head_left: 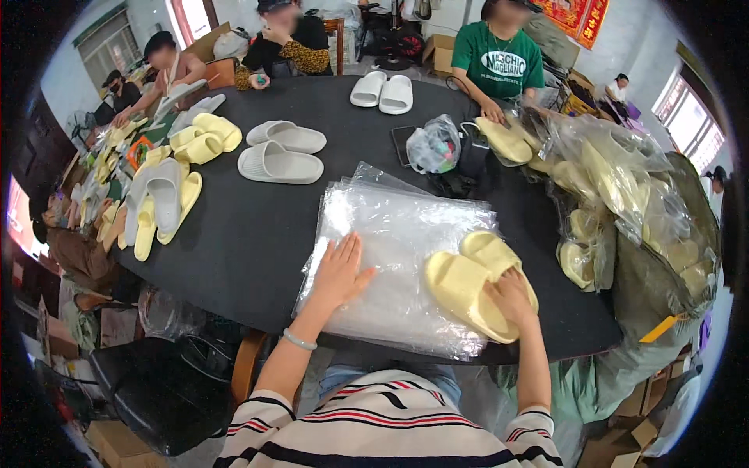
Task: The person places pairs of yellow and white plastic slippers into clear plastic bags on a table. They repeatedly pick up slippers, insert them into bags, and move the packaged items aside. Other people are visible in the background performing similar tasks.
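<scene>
A flat stack of clear plastic bags (390, 226) lies on the black table in front of me. My left hand (340, 270) rests flat on the stack's left part, its fingers stretched out and holding nothing. On the right part of the bags is a pair of pale yellow slippers (456, 285), side by side with their toe straps pointing away from me. My right hand (509, 296) grips the pair where the two slippers meet, with its fingertips partly hidden at the right slipper's opening.
Bagged yellow slippers (608, 179) are heaped at the right, over a large sack (651, 277). Grey slippers (281, 160) and yellow slippers (204, 139) stand left. Beyond the bags are a phone (402, 146) and a plastic-wrapped bundle (434, 145). Several people sit around the table (226, 226).
</scene>
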The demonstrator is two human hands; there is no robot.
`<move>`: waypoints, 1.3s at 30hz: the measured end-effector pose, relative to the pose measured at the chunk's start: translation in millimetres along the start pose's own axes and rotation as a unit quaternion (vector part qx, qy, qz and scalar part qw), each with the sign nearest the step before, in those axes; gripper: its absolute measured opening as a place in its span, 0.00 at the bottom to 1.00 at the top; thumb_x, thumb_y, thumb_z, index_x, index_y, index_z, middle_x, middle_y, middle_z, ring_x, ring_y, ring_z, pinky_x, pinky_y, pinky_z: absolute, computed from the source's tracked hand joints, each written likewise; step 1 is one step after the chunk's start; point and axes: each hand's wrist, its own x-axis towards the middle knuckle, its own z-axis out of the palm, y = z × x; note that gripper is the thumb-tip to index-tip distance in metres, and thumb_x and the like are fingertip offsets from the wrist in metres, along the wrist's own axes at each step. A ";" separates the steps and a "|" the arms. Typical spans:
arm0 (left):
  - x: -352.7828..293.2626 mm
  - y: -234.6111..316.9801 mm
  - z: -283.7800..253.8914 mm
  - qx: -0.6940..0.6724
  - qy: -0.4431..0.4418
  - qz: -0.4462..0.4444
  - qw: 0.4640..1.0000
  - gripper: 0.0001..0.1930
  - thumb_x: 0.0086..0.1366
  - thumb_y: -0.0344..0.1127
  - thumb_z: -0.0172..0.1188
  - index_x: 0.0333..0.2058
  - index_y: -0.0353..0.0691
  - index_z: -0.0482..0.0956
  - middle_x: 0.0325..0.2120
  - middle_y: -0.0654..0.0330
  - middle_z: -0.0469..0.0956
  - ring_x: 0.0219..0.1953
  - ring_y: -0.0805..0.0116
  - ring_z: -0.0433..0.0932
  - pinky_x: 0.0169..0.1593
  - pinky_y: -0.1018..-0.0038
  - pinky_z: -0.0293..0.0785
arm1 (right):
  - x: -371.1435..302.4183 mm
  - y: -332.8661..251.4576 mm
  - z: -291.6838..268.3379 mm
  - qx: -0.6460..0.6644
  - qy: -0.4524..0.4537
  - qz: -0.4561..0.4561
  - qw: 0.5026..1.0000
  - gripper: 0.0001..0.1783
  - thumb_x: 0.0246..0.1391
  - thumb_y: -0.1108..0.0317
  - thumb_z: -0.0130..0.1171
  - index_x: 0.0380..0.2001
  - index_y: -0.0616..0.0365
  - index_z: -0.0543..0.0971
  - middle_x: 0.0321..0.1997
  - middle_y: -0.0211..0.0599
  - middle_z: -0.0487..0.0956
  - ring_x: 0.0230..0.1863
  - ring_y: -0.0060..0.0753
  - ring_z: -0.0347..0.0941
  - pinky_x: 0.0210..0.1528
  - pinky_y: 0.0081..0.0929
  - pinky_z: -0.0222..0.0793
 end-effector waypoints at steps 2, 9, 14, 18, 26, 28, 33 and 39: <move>1.4 -0.7 -2.0 -0.023 0.006 0.011 1.000 0.39 0.68 0.56 0.47 0.65 0.28 0.55 0.67 0.47 0.56 0.71 0.56 0.52 0.71 0.55 0.41 | -20.9 20.4 -7.0 0.032 0.047 0.016 0.998 0.19 0.59 0.56 0.52 0.45 0.59 0.80 0.57 0.47 0.73 0.63 0.52 0.60 0.68 0.44 0.48; 6.2 -21.0 -46.6 -0.127 0.070 -0.053 0.988 0.39 0.61 0.45 0.60 0.65 0.30 0.56 0.64 0.45 0.61 0.68 0.53 0.56 0.69 0.53 0.48 | -52.9 68.2 -28.6 0.242 0.158 0.139 0.947 0.20 0.58 0.67 0.53 0.52 0.63 0.75 0.56 0.50 0.74 0.59 0.48 0.69 0.60 0.33 0.62; -2.8 -68.8 -28.5 -0.153 0.080 -0.177 0.969 0.35 0.65 0.50 0.56 0.62 0.30 0.61 0.60 0.44 0.66 0.62 0.47 0.65 0.64 0.57 0.58 | -67.4 63.2 -41.9 0.616 0.214 0.177 0.737 0.24 0.64 0.61 0.51 0.59 0.61 0.69 0.48 0.33 0.77 0.47 0.26 0.74 0.47 0.24 0.71; -13.7 -49.5 -58.0 -0.271 -0.031 -0.219 0.937 0.34 0.66 0.50 0.55 0.61 0.29 0.63 0.57 0.42 0.69 0.60 0.45 0.68 0.64 0.60 0.61 | -71.3 36.0 -54.1 0.665 0.216 0.212 0.683 0.23 0.64 0.60 0.51 0.59 0.60 0.69 0.45 0.30 0.78 0.44 0.24 0.75 0.44 0.24 0.72; -64.6 -37.9 -62.2 -0.160 0.021 -0.176 0.971 0.23 0.64 0.43 0.57 0.52 0.32 0.75 0.54 0.42 0.73 0.55 0.45 0.73 0.63 0.58 0.63 | -37.5 32.0 -26.0 0.670 0.173 0.263 0.672 0.23 0.64 0.59 0.50 0.58 0.60 0.71 0.47 0.32 0.78 0.44 0.25 0.76 0.45 0.25 0.72; -74.8 -37.0 -64.7 -0.153 0.018 -0.181 0.971 0.21 0.63 0.42 0.58 0.48 0.32 0.78 0.53 0.43 0.74 0.56 0.46 0.73 0.63 0.57 0.63 | -36.7 32.1 -21.3 0.666 0.167 0.271 0.674 0.23 0.64 0.59 0.50 0.58 0.60 0.71 0.47 0.32 0.78 0.44 0.25 0.76 0.46 0.26 0.72; -76.1 -35.7 -77.0 -0.091 0.045 -0.147 0.984 0.19 0.62 0.40 0.59 0.47 0.34 0.79 0.53 0.46 0.74 0.58 0.49 0.71 0.64 0.57 0.62 | -31.5 34.0 -24.5 0.641 0.166 0.273 0.698 0.23 0.63 0.58 0.50 0.57 0.60 0.72 0.48 0.33 0.79 0.45 0.26 0.76 0.46 0.27 0.72; 0.5 -16.8 -66.4 -0.090 0.122 0.020 0.988 0.21 0.63 0.36 0.56 0.54 0.34 0.73 0.57 0.48 0.72 0.61 0.50 0.67 0.65 0.55 0.60 | 18.1 27.1 -24.6 0.460 0.213 0.051 0.860 0.19 0.60 0.66 0.50 0.52 0.63 0.75 0.49 0.41 0.78 0.53 0.36 0.72 0.55 0.30 0.67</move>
